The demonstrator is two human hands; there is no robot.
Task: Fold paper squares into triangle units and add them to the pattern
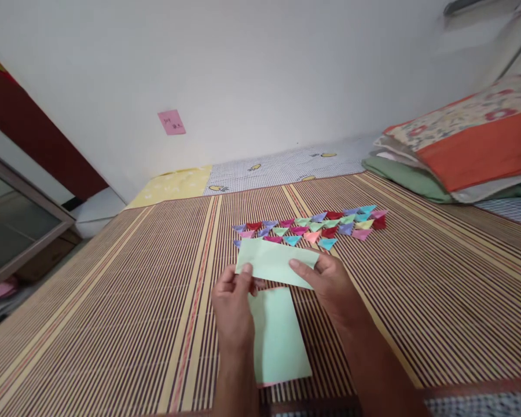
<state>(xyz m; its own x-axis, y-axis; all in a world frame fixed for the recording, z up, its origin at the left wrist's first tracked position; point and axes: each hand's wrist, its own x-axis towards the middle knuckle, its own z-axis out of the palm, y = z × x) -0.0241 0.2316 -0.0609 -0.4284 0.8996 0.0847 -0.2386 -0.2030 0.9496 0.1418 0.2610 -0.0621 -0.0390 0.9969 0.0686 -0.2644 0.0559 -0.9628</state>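
Observation:
A pale green strip of paper [275, 262] is held up between my two hands above the mat. My left hand [237, 295] pinches its left end, with the thumb on top. At the right end, my right hand [325, 278] grips the same strip between thumb and fingers. Below it lies a stack of green paper [280, 336], a pinkish edge showing at its bottom, partly behind my left hand. Just beyond the strip, rows of small folded paper triangles [301, 230] in many colours rest on the mat; the strip hides part of the nearest row.
The striped bamboo mat [134, 301] covers the bed. Folded bedding [473, 145] is piled at the right. A pink note [172, 122] sticks to the white wall. A glass-fronted cabinet [17, 214] stands at the left, past the mat's edge.

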